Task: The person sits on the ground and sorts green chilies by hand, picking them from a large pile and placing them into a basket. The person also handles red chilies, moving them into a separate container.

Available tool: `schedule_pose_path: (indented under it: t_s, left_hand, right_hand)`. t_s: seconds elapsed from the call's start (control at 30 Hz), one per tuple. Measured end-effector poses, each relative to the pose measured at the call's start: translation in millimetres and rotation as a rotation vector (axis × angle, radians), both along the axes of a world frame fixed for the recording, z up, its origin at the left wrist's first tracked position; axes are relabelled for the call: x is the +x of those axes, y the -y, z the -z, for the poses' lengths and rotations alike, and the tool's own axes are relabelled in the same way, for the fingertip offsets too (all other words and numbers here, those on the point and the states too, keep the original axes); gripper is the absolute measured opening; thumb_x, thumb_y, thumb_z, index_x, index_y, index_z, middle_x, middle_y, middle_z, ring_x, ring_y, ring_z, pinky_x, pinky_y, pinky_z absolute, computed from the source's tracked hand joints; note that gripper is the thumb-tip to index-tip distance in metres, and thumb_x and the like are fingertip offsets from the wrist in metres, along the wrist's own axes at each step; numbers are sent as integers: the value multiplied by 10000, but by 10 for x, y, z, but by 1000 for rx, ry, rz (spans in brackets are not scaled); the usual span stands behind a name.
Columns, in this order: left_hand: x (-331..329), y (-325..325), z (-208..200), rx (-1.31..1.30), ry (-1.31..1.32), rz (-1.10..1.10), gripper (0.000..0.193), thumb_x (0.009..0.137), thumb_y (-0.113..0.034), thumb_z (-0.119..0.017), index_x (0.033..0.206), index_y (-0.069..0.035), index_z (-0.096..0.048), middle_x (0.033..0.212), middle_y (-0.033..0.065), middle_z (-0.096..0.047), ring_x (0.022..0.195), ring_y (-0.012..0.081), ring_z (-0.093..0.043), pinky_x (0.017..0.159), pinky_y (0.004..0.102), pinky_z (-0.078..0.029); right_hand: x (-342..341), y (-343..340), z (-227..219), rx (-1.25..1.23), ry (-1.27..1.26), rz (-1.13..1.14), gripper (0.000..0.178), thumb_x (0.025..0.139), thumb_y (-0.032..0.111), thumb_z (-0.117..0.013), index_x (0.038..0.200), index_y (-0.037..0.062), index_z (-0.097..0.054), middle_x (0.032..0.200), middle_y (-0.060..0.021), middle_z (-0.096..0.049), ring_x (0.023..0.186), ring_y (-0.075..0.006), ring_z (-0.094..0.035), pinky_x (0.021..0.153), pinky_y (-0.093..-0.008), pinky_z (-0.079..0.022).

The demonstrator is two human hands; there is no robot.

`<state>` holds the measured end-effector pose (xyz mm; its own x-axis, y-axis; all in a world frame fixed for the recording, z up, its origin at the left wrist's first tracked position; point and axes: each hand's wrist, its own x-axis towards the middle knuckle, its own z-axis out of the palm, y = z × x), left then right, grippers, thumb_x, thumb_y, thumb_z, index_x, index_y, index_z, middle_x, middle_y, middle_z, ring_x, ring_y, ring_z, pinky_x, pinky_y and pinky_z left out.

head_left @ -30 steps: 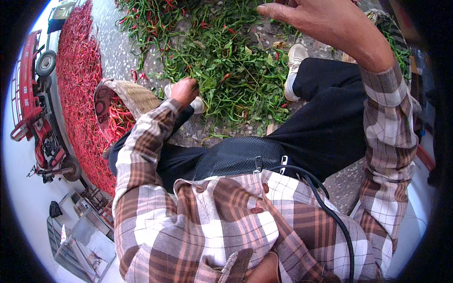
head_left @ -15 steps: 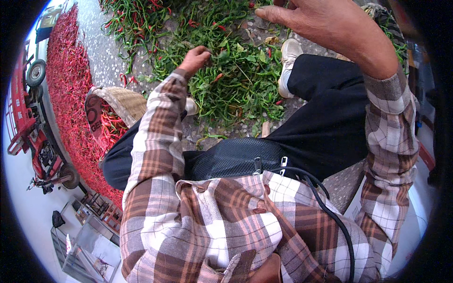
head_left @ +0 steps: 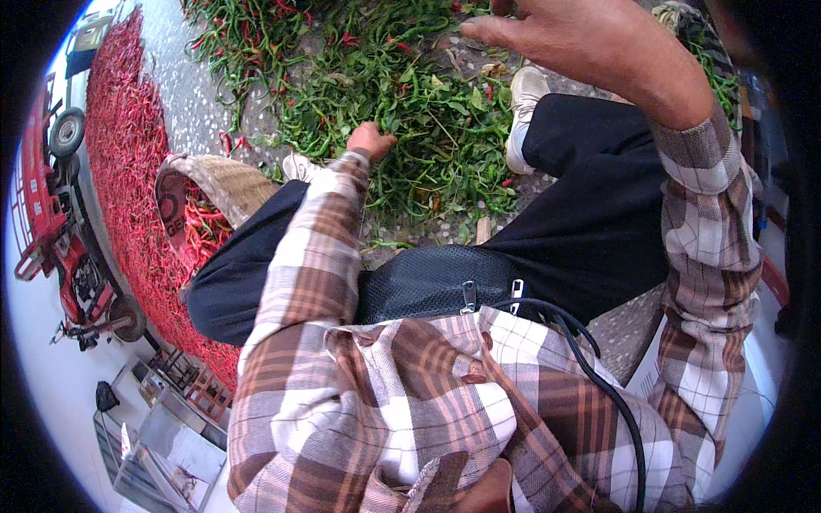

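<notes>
A heap of green chili peppers [head_left: 428, 184] mixed with leaves and a few red ones lies on the speckled floor between my shoes. My left hand [head_left: 370, 139] is at the left part of this heap, its fingers curled in; whatever they pinch is too small or hidden to make out. Above the heap's right side, at the top edge, my right hand [head_left: 590, 47] is raised with its thumb stretched away from the fingers. Its fingertips are cut off by the frame, and nothing shows in it.
Left of my knee, a tilted woven basket [head_left: 244, 190] holds red chilies [head_left: 203, 229]. A long spread of red chilies [head_left: 128, 145] covers the floor farther left, beside a red cargo tricycle [head_left: 64, 248]. More green chilies [head_left: 244, 47] lie at the top, and a striped sack [head_left: 684, 21] stands at upper right.
My left hand has moved down and a little right over the heap, and my left shoe shows more. My right hand has barely shifted.
</notes>
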<state>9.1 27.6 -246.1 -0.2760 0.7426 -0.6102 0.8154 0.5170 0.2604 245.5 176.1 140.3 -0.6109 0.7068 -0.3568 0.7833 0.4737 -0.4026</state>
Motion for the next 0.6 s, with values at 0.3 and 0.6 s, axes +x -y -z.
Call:
schedule_pose_path:
  t_s: [0.3, 0.6]
  left_hand:
    - [-113, 84, -1476, -164, 1046, -495, 323, 864, -270, -658, 1076, -27, -641, 970, 68, -674, 809, 145, -635, 746, 278, -491]
    - [365, 239, -2183, -12, 1146, -214, 289, 929, -175, -574, 1193, -60, -545, 1090, 14, -595, 952, 100, -567, 824, 261, -464]
  right_hand:
    - [177, -74, 474, 116, -235, -374, 216, 797, 156, -620, 749, -33, -528, 670, -224, -557, 679, -376, -596, 633, -447, -463]
    - [-116, 499, 1267, 137, -433, -640, 217, 722, 213, -661, 822, 29, -604, 767, -169, -631, 795, -379, -629, 708, -457, -513]
